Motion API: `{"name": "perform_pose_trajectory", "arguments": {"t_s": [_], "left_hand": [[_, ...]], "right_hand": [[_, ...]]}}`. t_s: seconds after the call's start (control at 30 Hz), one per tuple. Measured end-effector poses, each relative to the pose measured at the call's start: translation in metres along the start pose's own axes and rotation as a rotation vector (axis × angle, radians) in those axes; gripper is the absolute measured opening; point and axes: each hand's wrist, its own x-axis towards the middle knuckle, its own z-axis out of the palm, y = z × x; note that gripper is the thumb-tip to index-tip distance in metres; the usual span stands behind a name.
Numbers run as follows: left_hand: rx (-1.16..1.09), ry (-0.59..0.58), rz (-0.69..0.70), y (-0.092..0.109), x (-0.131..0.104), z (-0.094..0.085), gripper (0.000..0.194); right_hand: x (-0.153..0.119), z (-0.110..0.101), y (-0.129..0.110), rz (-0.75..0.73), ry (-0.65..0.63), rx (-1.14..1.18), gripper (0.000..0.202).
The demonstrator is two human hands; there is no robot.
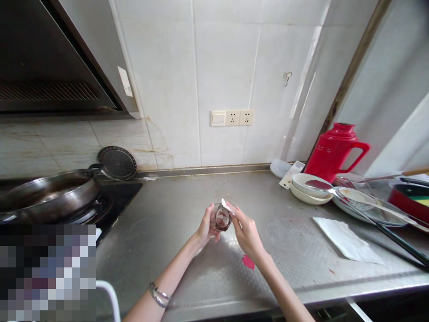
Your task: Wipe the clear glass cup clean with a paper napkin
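Note:
My left hand [205, 229] is wrapped round a small glass jar [221, 218], tilted so its mouth faces me. The glass looks clear, with a dark reddish-brown tint inside. My right hand [247, 230] pinches a small white piece [225, 205], which looks like crumpled tissue, against the jar's upper rim. Both hands are above the metal counter [161, 232]. A small pinkish-red piece [248, 261] lies on the counter below my right wrist; I cannot make out what it is.
To the left, a steel pan [60, 194] sits on the black stove [129, 197] under the range hood [50, 67]. At right stand a red thermos [333, 152], stacked bowls [310, 199] and a plate with long-handled utensils. A folded white paper towel [345, 239] lies in front of them.

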Motion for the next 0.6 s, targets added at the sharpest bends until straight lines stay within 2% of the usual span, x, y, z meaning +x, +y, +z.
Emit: {"name": "perform_pose_trajectory", "arguments": {"t_s": [0.1, 0.23, 0.37, 0.6], "left_hand": [[0.036, 0.006, 0.015, -0.001, 0.002, 0.0, 0.06], [0.09, 0.082, 0.043, -0.002, 0.004, 0.0, 0.057], [0.169, 0.134, 0.012, -0.004, 0.005, -0.001, 0.059], [0.162, 0.122, -0.047, -0.008, 0.006, -0.003, 0.064]], "right_hand": [[0.0, 0.001, 0.004, -0.099, -0.025, -0.04, 0.043], [0.0, 0.0, 0.005, -0.184, -0.052, -0.067, 0.046], [0.001, -0.006, 0.001, -0.255, -0.101, -0.088, 0.047], [-0.001, -0.011, -0.004, -0.427, -0.149, -0.212, 0.04]]}}
